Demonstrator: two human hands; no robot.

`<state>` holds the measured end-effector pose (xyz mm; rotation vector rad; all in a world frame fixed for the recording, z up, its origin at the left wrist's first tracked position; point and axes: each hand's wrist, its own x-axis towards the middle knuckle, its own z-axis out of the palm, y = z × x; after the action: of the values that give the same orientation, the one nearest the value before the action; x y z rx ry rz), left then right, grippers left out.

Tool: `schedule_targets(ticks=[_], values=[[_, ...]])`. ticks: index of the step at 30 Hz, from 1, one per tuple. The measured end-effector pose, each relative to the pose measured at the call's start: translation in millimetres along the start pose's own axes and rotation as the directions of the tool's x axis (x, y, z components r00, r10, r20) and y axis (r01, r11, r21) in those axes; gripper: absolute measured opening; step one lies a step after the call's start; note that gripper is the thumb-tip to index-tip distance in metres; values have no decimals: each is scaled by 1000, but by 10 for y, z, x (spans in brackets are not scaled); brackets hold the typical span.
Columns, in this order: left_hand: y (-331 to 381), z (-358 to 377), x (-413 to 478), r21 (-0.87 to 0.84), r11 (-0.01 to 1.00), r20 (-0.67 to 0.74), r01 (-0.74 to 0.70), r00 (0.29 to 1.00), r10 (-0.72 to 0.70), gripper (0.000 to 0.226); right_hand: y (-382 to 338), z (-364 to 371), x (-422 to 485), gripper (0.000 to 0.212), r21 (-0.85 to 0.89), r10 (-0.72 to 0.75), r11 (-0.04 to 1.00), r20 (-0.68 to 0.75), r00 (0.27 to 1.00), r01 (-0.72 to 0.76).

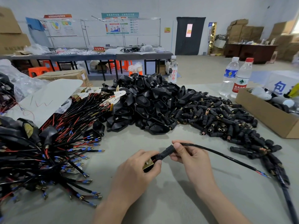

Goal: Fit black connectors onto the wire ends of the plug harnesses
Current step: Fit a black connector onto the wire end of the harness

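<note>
My left hand pinches the brass plate end of one plug harness low in the middle of the table. My right hand grips a small black connector that sits on the harness's black cable. The cable runs right to bare red and blue wire tips. A heap of small black connectors lies to the right, and a mound of black plug shells lies behind the hands. Bundled harnesses with blue-tipped wires fill the left side.
An open cardboard box stands at the right edge. Three water bottles stand at the back of the grey table. A clear plastic bag and a grey sheet lie at the back left. Finished pieces lie at the right.
</note>
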<state>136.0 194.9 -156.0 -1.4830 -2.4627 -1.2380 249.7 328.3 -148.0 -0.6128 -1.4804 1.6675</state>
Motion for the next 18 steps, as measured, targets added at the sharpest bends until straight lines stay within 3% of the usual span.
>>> schedule_targets(ticks=[5, 18], values=[[7, 3, 12, -74, 997, -9, 3, 1000, -4, 32, 18, 56, -31, 10, 49, 59, 997, 99, 993, -64], [-75, 4, 17, 122, 992, -7, -18, 1000, 18, 41, 14, 64, -44, 16, 18, 148, 988, 198, 969, -155]])
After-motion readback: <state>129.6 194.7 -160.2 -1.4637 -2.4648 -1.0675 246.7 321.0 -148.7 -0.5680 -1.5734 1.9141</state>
